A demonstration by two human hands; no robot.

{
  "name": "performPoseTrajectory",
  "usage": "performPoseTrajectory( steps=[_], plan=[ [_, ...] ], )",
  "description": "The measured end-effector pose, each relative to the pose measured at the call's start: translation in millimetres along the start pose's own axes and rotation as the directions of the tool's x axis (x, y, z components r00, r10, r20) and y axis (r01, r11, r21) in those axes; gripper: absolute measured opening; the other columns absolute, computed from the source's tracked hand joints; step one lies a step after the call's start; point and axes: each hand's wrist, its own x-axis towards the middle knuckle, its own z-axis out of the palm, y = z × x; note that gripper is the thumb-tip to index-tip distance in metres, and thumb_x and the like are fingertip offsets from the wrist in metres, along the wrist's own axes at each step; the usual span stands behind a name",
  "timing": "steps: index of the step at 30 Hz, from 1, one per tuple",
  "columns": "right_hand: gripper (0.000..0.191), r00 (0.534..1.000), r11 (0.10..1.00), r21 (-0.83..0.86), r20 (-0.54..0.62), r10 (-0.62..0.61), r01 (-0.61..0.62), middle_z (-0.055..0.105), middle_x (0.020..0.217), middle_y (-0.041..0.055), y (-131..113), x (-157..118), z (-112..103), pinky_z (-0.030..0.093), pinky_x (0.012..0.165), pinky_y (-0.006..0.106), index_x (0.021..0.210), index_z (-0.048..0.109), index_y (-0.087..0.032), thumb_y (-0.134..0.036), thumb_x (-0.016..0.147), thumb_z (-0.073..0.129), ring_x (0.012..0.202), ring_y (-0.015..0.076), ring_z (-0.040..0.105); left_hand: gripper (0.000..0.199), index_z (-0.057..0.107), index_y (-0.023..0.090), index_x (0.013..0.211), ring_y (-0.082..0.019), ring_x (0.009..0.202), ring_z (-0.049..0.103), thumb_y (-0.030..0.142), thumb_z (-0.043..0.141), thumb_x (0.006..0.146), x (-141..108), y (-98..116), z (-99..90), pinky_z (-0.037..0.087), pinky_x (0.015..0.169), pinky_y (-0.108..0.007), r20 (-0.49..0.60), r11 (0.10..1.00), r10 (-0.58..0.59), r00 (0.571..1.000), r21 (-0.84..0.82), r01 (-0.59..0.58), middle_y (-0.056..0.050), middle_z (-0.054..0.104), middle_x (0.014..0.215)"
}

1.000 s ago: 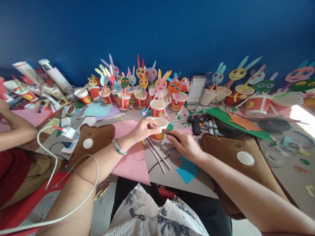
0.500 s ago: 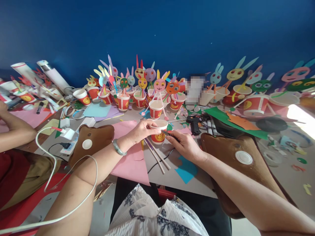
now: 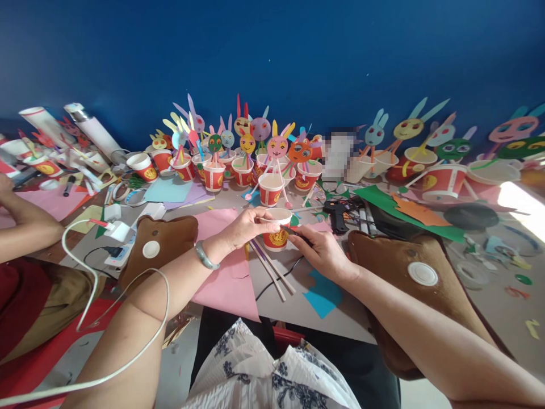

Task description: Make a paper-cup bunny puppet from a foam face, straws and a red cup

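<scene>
A red and white paper cup (image 3: 277,238) stands upright on the table, just beyond my hands. My left hand (image 3: 249,228) is closed in a pinch in front of the cup's left side; whatever lies between its fingertips is too small to name. In my right hand (image 3: 322,250) is a dark, thin tool (image 3: 293,231), its tip pointing left towards my left fingertips. Thin paper sticks (image 3: 272,270), some purple and some pale, lie below the cup. Pink paper (image 3: 225,278) is under my left wrist, and a blue paper piece (image 3: 323,295) lies below my right hand.
Several cups with paper rabbit faces (image 3: 279,146) line the back. A black glue gun (image 3: 338,216) lies right of the cup. Brown cushions (image 3: 164,244) flank my arms. A white cable (image 3: 91,272) crosses my left arm. Another person's arm (image 3: 29,227) rests at the left.
</scene>
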Motion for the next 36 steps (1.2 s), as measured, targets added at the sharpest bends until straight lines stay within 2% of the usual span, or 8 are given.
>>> performPoseTrajectory(
  steps=[13,21,28,36],
  plan=[
    [0.035,1.0,0.999,-0.033,-0.014,0.014,-0.014,0.05,0.058,-0.0019,-1,-1,3,0.03,0.053,0.026,0.089,0.061,-0.02,-0.049,0.097,0.045,0.052,0.0128,0.041,0.026,0.065,0.015,0.071,-0.011,0.072,0.052,0.036,0.08,0.069,-1,3,0.1,0.041,0.072,-0.027,-0.003,0.999,0.027,1.0,0.027,-0.027,0.002,0.058,0.073],
    [0.034,1.0,1.0,0.001,0.001,0.018,-0.018,0.05,0.058,-0.0022,-1,0,2,0.031,0.052,0.025,0.09,0.062,-0.02,-0.05,0.097,0.046,0.053,0.0124,0.041,0.024,0.067,0.015,0.073,-0.011,0.077,0.052,0.036,0.079,0.071,2,-5,-3.0,0.041,0.076,-0.027,-0.001,0.995,0.055,0.998,0.082,-0.055,0.0,0.06,0.082],
    [0.036,1.0,1.0,0.018,0.0,0.018,-0.018,0.05,0.059,-0.0019,-2,0,0,0.032,0.052,0.025,0.086,0.062,-0.019,-0.051,0.096,0.048,0.054,0.0119,0.04,0.028,0.066,0.015,0.074,-0.011,0.076,0.054,0.038,0.081,0.07,2,-7,-2.7,0.043,0.075,-0.027,0.012,0.999,0.027,1.0,0.024,-0.028,0.0,0.059,0.082],
    [0.036,1.0,0.999,0.041,0.003,0.006,-0.006,0.052,0.062,-0.0011,-1,0,0,0.034,0.053,0.025,0.093,0.064,-0.019,-0.05,0.097,0.046,0.056,0.0124,0.042,0.029,0.068,0.014,0.075,-0.011,0.076,0.056,0.037,0.083,0.067,1,-4,-1.2,0.044,0.076,-0.027,0.017,0.999,-0.016,1.0,-0.035,0.016,0.0,0.062,0.08]
  ],
)
